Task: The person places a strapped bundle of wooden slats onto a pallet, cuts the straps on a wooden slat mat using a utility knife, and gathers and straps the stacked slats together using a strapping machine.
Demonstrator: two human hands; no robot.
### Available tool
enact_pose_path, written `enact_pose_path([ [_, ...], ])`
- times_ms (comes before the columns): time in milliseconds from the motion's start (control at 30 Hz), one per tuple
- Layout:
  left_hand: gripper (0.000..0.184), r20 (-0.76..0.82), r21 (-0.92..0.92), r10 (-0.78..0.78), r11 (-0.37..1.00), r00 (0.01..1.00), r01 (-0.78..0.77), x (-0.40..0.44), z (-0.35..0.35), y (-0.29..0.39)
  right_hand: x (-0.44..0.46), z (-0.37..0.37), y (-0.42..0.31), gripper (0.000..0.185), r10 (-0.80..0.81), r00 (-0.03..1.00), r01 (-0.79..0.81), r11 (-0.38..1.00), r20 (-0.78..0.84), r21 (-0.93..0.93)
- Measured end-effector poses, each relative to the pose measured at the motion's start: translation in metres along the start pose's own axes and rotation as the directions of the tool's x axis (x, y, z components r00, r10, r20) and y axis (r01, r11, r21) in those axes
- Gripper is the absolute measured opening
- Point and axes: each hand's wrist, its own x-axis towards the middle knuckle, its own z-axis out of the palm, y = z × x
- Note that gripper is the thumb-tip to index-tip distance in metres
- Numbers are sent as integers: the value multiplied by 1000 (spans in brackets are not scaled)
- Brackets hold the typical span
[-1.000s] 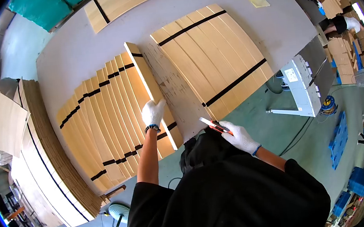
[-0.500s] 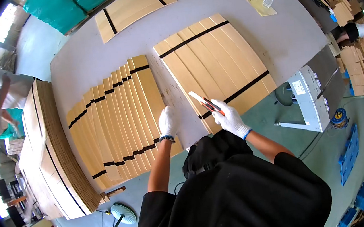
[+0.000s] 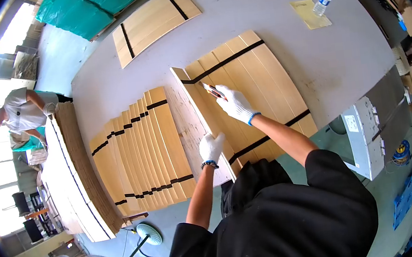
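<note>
My right hand, in a white knit glove, is closed on a utility knife. The blade end points at the upper black strap of a joined wooden slat panel; I cannot tell whether it touches. My left hand, gloved too, grips the near part of the panel's left edge slat, which is tilted up from the table. To the left lies a row of overlapping wooden slats with black strap pieces across both ends.
Another strapped panel lies at the table's far side. A water bottle stands on yellow paper. A tall board stack is at the left, beside a co-worker. A fan stands below, and a metal frame at right.
My right hand has moved the knife up along the panel to its upper strap. My left hand has come right onto the panel's left slat, which now tilts up. The view has shifted.
</note>
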Motion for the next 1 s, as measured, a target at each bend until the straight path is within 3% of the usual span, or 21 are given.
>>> enact_pose_path([
  [133,51,-17,76,-28,997,999,29,-1,-3,9,72,20,-10,29,-41,994,46,998,105,-40],
  [233,50,-17,43,-29,999,999,29,1,0,8,105,35,-22,21,27,981,4,987,194,-158],
  [300,50,-38,128,-36,991,999,40,0,2,10,114,36,-30,21,57,971,-9,979,233,-203],
  [367,52,-13,67,-40,997,999,41,3,5,8,115,32,-37,21,69,962,7,961,264,-275],
  [500,55,5,134,-49,990,999,48,0,-5,15,93,41,-35,23,26,966,70,931,257,-357],
  [533,56,20,122,-49,992,999,46,0,-6,14,82,43,-37,23,-18,974,105,920,228,-377],
  [667,57,50,37,-2,999,999,0,17,0,-23,7,38,-39,22,80,944,48,925,319,-376],
  [700,56,47,-95,4,995,999,1,16,-3,-25,-20,30,-43,22,124,933,11,928,337,-372],
  [767,55,32,-44,59,997,998,-58,26,-2,-38,-93,15,-38,22,140,917,26,913,373,-406],
  [867,57,94,-79,52,996,994,-44,27,-14,-43,-221,-30,-59,24,290,833,-90,912,472,-401],
  [967,55,97,-155,107,984,990,-92,31,-12,-56,-287,-54,-80,31,359,820,-151,887,446,-436],
  [1000,54,93,-153,118,983,989,-103,30,-14,-62,-296,-51,-91,34,458,765,-208,842,453,-498],
])
